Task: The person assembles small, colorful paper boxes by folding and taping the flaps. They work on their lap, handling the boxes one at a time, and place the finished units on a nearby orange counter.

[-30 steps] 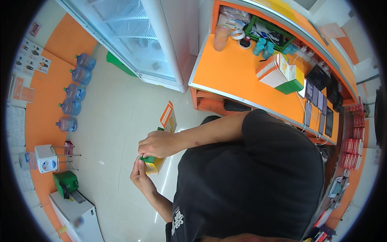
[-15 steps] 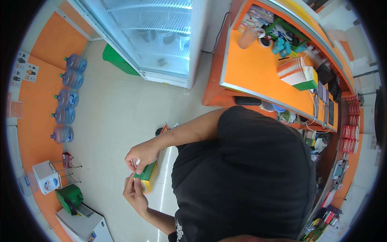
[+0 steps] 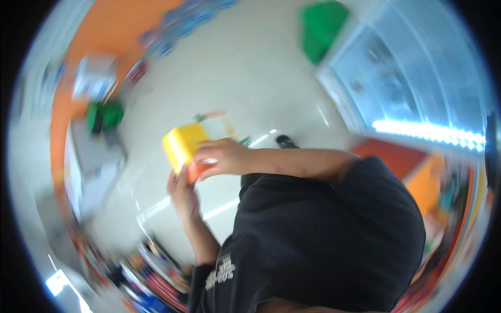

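A yellow box (image 3: 183,142), smeared by motion, is held in front of my body over the pale floor. My right hand (image 3: 223,156) reaches across from the right, its fingers closed at the box's near side. A small whitish thing shows at those fingers; I cannot make out what it is. Below it, my left hand (image 3: 183,192) pinches at an orange part (image 3: 195,170) by the box's lower end. A pale panel with green and orange edges (image 3: 219,126) shows just beyond the box; whether it is joined to the box is unclear.
A lit glass-door fridge (image 3: 396,78) stands at the upper right beside a green bin (image 3: 322,28). Blue water bottles (image 3: 177,26) line the orange wall. A white cabinet (image 3: 96,167) is at left, crowded shelves (image 3: 156,274) at lower left, an orange counter (image 3: 425,182) at right.
The view has swung round, so the fridge now lies at right and the bottles at the top. The box shows its yellow side and an orange part instead of the green face.
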